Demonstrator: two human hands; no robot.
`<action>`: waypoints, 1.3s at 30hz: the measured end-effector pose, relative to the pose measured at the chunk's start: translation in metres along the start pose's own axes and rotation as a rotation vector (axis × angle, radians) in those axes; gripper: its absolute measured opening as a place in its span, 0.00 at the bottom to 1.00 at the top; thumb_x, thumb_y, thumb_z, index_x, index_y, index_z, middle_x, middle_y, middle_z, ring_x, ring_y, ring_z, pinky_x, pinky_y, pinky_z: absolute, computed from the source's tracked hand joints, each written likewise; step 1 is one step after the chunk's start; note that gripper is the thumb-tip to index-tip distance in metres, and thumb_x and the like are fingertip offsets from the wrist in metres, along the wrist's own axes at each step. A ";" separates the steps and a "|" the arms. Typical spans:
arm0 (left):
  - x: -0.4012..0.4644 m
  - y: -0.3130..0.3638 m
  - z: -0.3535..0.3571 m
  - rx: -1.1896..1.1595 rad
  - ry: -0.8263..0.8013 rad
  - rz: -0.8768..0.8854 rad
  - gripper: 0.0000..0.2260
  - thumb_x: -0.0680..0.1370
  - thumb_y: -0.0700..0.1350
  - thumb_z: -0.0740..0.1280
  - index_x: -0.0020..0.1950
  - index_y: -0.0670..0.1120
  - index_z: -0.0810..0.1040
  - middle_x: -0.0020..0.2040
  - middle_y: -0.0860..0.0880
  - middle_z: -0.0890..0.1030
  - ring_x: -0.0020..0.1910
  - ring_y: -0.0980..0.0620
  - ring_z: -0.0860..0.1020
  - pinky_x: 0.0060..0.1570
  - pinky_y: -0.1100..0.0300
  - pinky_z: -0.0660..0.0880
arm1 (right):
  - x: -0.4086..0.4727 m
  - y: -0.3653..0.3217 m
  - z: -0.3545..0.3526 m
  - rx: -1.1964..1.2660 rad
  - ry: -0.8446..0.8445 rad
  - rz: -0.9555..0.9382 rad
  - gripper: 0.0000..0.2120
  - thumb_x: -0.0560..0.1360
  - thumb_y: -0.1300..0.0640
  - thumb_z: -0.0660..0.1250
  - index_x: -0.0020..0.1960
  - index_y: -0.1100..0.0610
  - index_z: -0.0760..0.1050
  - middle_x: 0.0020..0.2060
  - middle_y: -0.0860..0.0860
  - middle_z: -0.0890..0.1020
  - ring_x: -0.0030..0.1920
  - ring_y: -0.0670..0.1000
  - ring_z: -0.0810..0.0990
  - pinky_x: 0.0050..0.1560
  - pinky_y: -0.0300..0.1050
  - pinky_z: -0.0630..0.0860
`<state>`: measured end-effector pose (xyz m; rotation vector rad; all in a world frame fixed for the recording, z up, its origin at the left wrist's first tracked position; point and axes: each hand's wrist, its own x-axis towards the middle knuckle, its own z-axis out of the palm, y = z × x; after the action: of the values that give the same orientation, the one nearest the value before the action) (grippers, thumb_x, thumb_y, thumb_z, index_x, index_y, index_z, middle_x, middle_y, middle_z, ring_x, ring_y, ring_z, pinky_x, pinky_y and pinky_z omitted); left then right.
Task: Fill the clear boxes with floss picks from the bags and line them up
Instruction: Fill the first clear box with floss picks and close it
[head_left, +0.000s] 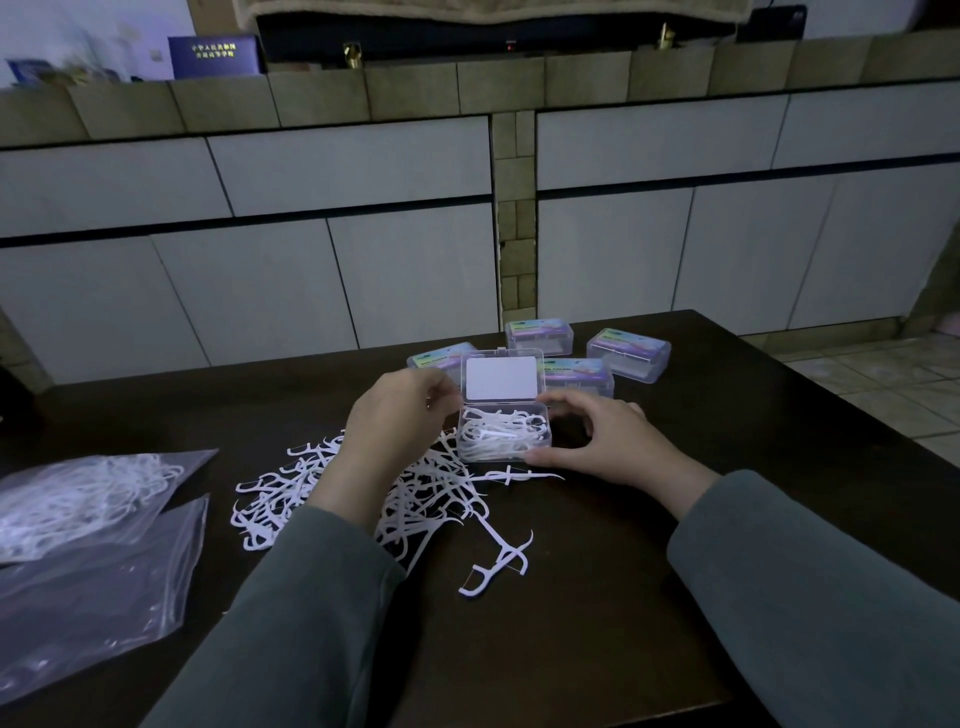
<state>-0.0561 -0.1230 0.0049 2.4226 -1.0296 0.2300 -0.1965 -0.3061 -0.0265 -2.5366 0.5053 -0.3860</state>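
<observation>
Dim light falls on a dark wooden table (649, 597) set before pale cabinet doors (353, 171) and a tiled ledge (415, 88), as seen from the head camera. Between the two hands a small clear plastic box (503, 434) is placed with its hinged lid (502, 379) raised upright, a white label showing on the lid; white floss picks are packed inside it. The left hand (397, 415) is held at the box's left edge with its fingers curled inward; whether a pick is pinched in them cannot be told. The right hand (597, 441) is cupped against the box's right side, thumb at the near corner and fingers arched over the far corner, so the box is steadied. Under and near the left forearm a loose heap of white floss picks (426, 499) is spread, with one single pick (498, 564) lying apart toward the body. Beyond the hands four closed clear boxes with colourful labels (628, 353) are grouped. Far left of the left hand, two clear plastic bags (88, 551) are laid, the farther one holding picks.
</observation>
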 end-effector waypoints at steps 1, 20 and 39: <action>0.000 0.000 0.000 -0.048 0.032 0.003 0.04 0.79 0.50 0.66 0.49 0.53 0.80 0.48 0.53 0.82 0.46 0.52 0.78 0.46 0.52 0.78 | 0.000 0.000 0.000 0.001 0.001 0.000 0.36 0.66 0.31 0.69 0.70 0.40 0.65 0.62 0.39 0.77 0.64 0.45 0.72 0.69 0.52 0.57; 0.001 0.037 0.027 -0.001 -0.046 0.213 0.09 0.79 0.49 0.66 0.58 0.57 0.81 0.56 0.54 0.82 0.55 0.53 0.78 0.52 0.53 0.78 | 0.000 0.000 0.001 0.005 0.000 -0.006 0.36 0.67 0.32 0.70 0.71 0.41 0.65 0.63 0.40 0.76 0.66 0.45 0.70 0.70 0.52 0.56; -0.005 0.010 0.011 -0.075 -0.144 0.130 0.12 0.80 0.44 0.62 0.59 0.55 0.81 0.56 0.53 0.81 0.51 0.56 0.77 0.48 0.59 0.76 | -0.006 -0.007 -0.003 -0.031 -0.017 0.017 0.37 0.68 0.32 0.70 0.72 0.42 0.63 0.65 0.42 0.76 0.68 0.48 0.69 0.69 0.51 0.57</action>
<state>-0.0672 -0.1308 -0.0024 2.3348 -1.2387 0.0604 -0.2011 -0.2993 -0.0209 -2.5620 0.5295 -0.3525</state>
